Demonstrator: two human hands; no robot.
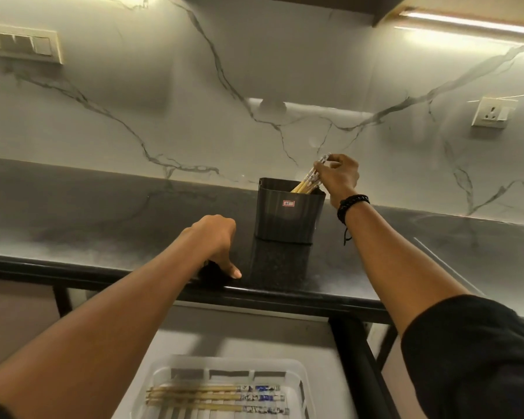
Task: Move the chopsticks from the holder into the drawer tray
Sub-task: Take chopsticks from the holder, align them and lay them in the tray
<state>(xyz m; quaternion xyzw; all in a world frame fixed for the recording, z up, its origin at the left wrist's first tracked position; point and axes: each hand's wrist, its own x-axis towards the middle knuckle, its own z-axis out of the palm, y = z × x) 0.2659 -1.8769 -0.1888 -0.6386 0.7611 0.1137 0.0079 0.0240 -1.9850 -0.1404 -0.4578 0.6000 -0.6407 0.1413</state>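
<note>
Up top, holder (288, 210) label (288, 203) — unreadable; right hand (339, 176) pinching chopsticks (310, 176).

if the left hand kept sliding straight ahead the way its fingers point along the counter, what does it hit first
Probably the dark holder. The left hand rests on the counter edge, fingers aimed forward and slightly right, with only bare counter between. Depth is unclear, so it might slip just past the holder's left side toward the marble wall.

Single view, head-worn wide-angle camera. Looks forward and slightly down from above the open drawer, facing the wall (254, 71). Desk (103, 225) edge crosses mid-frame, close; both forearms reach away from the lens. Tray (303, 373) sits at bottom edge, nearest. Strong wide-angle curvature at margins.
</note>
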